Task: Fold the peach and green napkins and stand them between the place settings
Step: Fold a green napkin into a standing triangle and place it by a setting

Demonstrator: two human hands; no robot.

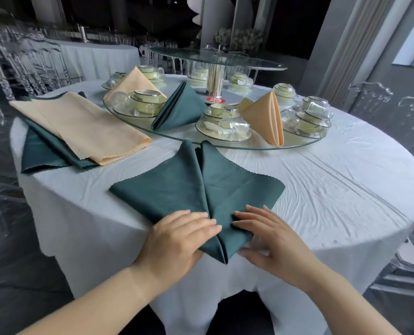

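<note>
My left hand [181,235]: fingers straight, laid flat on the green napkin [177,189]. Grip released, pressing only. My right hand [271,238]: the same, fingers straight on the right flap, thumb at the cloth's lower edge, grip released. The two hands flank the centre crease, not touching each other.

The napkin lies flat on the tabletop [322,189] at my near edge. It is folded to a kite, two flaps meeting down the middle, point toward me at the rim.

Left, well apart: flat stack, peach napkins [80,122] on top of spare green napkins [39,153].

Beyond: glass turntable [225,145] carrying place settings [223,124] of cups and saucers. Upright between settings are a standing green napkin [179,110], a standing peach napkin [266,117] to its right, and a second peach napkin [133,81] at far left.
</note>
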